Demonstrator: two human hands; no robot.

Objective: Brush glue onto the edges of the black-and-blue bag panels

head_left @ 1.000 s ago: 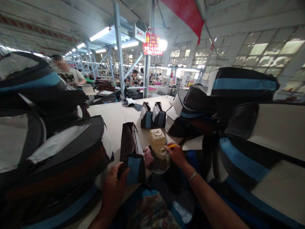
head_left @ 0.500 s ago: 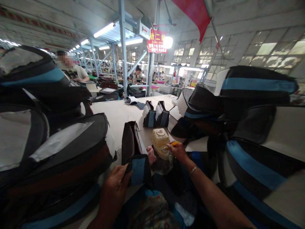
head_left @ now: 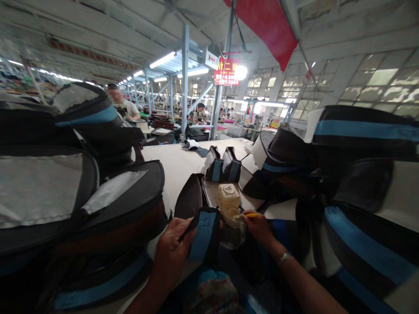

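My left hand (head_left: 173,244) pinches the edge of a dark bag piece (head_left: 203,233) with a blue stripe, raised and tilted at the front of the table. A thin outline mark shows on the stripe. In my right hand (head_left: 260,229) is a yellow-handled tool (head_left: 251,215); its tip is hidden. It is held at the lower end of a yellowish, crusted plastic jug (head_left: 228,198), which lies on the table in a crumpled clear film. Behind my left hand rests a dark brown panel (head_left: 189,196).
Two small striped pieces (head_left: 222,170) stand beyond the jug on the white table (head_left: 163,155). Tall stacks of dark bag parts rise at left (head_left: 131,192) and right (head_left: 356,131). A person (head_left: 131,109) works farther back at left.
My left hand has lifted and tilted the striped piece, now nearer the jug. My right hand stays by the jug with the yellow-handled tool. The whole view has shifted to the left.
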